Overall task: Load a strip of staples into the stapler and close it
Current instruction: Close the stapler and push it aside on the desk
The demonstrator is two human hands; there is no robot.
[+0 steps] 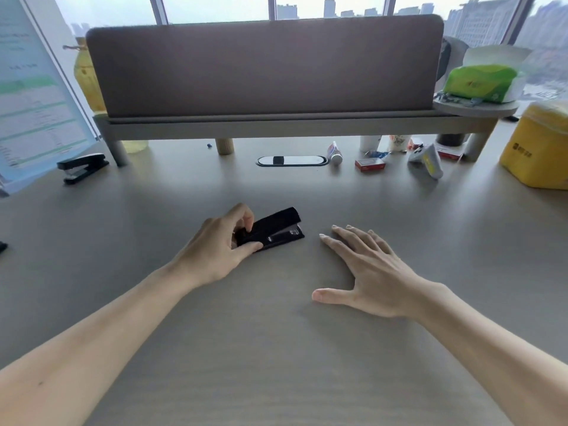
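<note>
Black stapler [270, 229] lies mid-counter [276, 348], nose toward 2 o'clock. Left hand [215, 250] pinches its rear end, thumb and fingers closed on it. Right hand [365, 272], at the stapler's 4 o'clock, lies flat, fingers spread, holding nothing. Red staple box [369, 164] far off at 1 o'clock.

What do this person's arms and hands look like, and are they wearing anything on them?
Both forearms are bare as far as the picture shows: no sleeves, gloves, watch or bracelets. No rings are visible on the left hand or the right hand. The right hand's fingers are slender, with nails extending a little past the tips.
</note>
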